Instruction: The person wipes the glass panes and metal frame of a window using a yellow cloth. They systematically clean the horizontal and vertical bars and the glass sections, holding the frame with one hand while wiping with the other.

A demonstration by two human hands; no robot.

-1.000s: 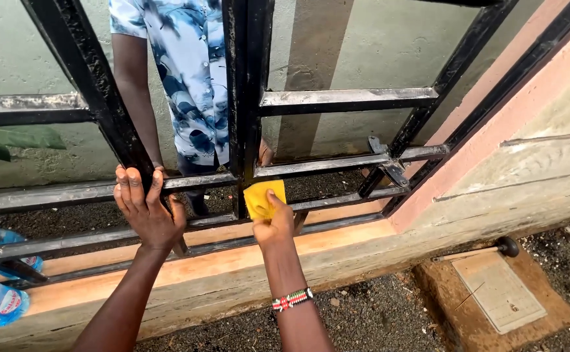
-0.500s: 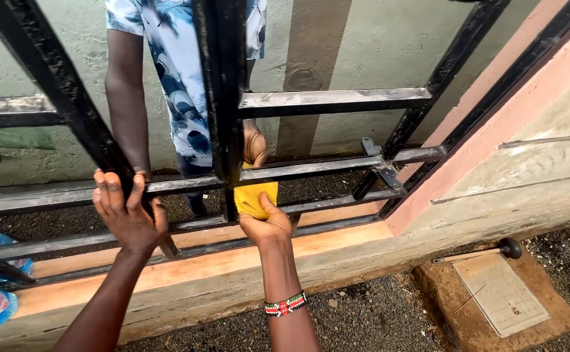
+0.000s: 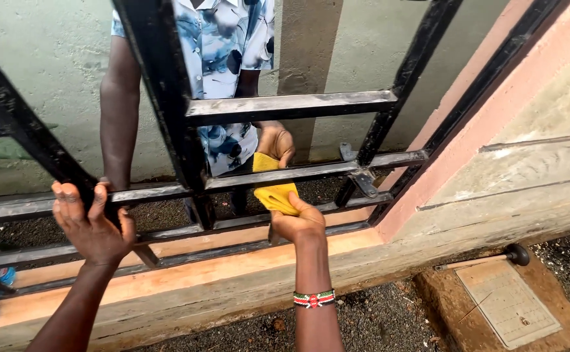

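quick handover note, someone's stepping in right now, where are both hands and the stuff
Left hand: grip closed on a black grille bar, steadying it.
Right hand: holds a yellow pad pressed against the grille's middle rail.
Another person stands behind the grille, one hand at the same rail, above the pad.
Grille leans over a pink ledge; a handled tool lies on a slab to the right.
Done: cannot tell how much of the rail is rubbed.
Left: probably the other bars.
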